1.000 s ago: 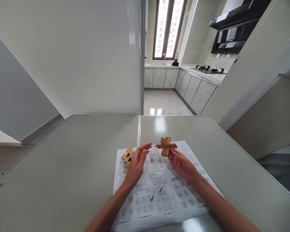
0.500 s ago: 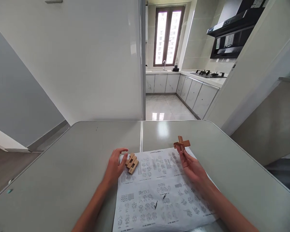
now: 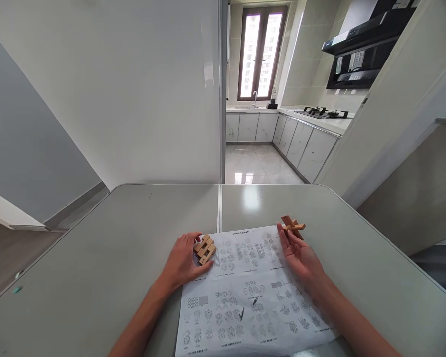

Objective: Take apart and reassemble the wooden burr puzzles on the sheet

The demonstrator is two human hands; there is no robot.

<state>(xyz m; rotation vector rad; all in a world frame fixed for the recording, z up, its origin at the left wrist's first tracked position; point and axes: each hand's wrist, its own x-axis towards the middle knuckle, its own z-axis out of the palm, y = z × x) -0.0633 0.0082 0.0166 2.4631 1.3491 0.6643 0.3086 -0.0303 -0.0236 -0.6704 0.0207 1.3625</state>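
Note:
My left hand point(image 3: 186, 260) curls around a flat, light-brown wooden interlocking puzzle point(image 3: 205, 249) resting on the top left corner of a printed paper sheet point(image 3: 230, 287). Its fingers reach the far side of the puzzle and its thumb lies along the near side. Over the sheet's top right corner, my right hand point(image 3: 300, 253) pinches a darker, reddish wooden cross-shaped puzzle point(image 3: 293, 225) of crossed bars, raised above the table. Part of that puzzle is hidden by the fingers. Rows of puzzle diagrams and two dark pen-like marks show on the sheet.
Sheet and hands are on a grey-green table point(image 3: 163, 213) with a seam down its middle. A small green bit point(image 3: 18, 289) lies near the left edge. A white wall point(image 3: 152, 99) stands behind, and a kitchen doorway opens beyond the far edge.
My left hand has gone from beside the light puzzle to around it, thumb swinging to its near side. My right hand has shifted slightly right, and the cross-shaped puzzle has turned and tilted.

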